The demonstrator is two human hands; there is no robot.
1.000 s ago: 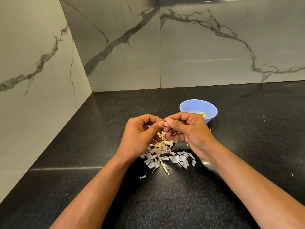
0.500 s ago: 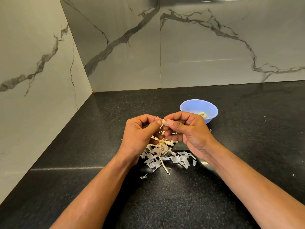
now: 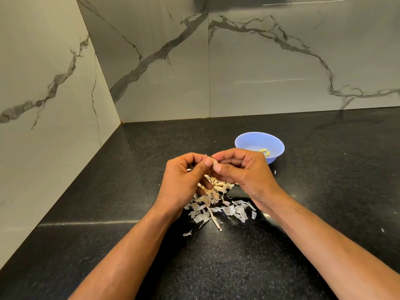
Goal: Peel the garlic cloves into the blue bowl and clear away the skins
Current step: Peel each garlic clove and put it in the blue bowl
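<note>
Peeling a clove (image 3: 215, 163) pinched between left hand (image 3: 186, 180) and right hand (image 3: 240, 169) fingertips; few cloves in bowl (image 3: 244, 140), skins (image 3: 218, 210) piling below fingers, uncleared.

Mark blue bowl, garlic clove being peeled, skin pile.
blue bowl (image 3: 245, 141): head view, bare inner wall at left rim.
garlic clove (image 3: 215, 163): head view, pale bit showing between fingertips.
skin pile (image 3: 229, 210): head view, flake on the counter.

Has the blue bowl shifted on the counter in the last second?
No. The blue bowl sits at the same spot relative to the wall corner.
</note>
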